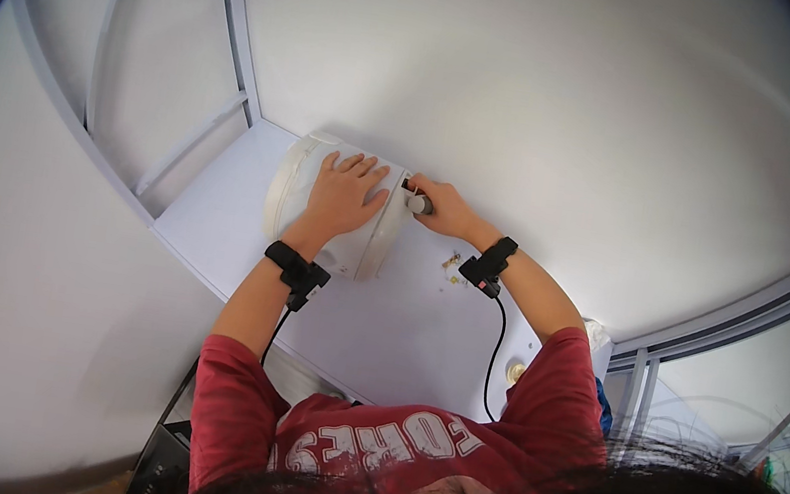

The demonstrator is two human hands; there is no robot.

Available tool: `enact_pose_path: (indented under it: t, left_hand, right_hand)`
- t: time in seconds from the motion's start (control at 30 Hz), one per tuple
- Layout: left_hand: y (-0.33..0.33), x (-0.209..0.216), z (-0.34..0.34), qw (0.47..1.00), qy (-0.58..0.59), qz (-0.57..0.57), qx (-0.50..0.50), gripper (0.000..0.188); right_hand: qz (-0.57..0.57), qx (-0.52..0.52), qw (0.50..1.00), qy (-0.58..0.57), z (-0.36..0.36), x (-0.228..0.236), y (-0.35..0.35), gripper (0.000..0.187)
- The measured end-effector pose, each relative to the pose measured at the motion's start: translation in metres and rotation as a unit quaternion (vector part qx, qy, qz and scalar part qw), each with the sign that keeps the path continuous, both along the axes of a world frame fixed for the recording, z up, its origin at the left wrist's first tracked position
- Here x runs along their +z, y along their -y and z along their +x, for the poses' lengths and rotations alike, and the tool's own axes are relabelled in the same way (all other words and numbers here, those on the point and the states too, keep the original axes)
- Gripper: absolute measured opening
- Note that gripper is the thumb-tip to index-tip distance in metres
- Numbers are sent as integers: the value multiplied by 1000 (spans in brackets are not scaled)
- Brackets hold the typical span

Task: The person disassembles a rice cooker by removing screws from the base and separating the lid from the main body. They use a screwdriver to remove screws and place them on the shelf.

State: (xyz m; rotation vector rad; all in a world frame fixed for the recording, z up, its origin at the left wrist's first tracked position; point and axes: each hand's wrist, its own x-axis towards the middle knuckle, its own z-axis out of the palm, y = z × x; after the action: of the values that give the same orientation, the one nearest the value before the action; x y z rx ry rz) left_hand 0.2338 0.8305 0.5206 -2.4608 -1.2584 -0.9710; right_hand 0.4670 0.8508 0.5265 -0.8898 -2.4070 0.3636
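Worktop [403, 334], pale and flat, runs from a white corner frame at the left toward the wall. White rounded housing [295, 182], a drum-like plastic body, lies on its side at the far end of the worktop, close against the wall. Left hand [344, 194] rests flat on top of the housing, fingers spread apart and pressed to its surface, gripping nothing. A black wrist strap [296, 269] with a cable circles the left forearm. Right hand [441, 208] sits just beside the housing's right rim, fingers closed around a small tool [417, 200] with a dark tip and a grey handle; the tip meets the housing's edge. Small brass-coloured fasteners [453, 267] lie loose on the worktop near the right wrist, which carries a second black wrist band [488, 265] with its cable trailing down. Red sleeves fill the lower edge of the view.
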Motion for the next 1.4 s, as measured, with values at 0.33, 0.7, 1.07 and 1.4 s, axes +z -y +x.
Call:
enact_pose_path:
  t: [0.33,0.7,1.07,1.4]
  left_hand:
    - [-1,-4,-2,1000,7,-12,-16,38]
    - [-6,-9,1,998,12,7,67,40]
    - [-19,-20,9,987,34,13,157,49]
    - [-11,-5,11,985,18,-25,167,53]
  right_hand:
    - [-3,24,999,35,9,-1,-5,44]
    - [-44,-158,983,-77,-12,19,39,50]
    - [-121,-139,946,-268,-50,61,80,20]
    - [-145,78,899,-405,-54,72,98,16]
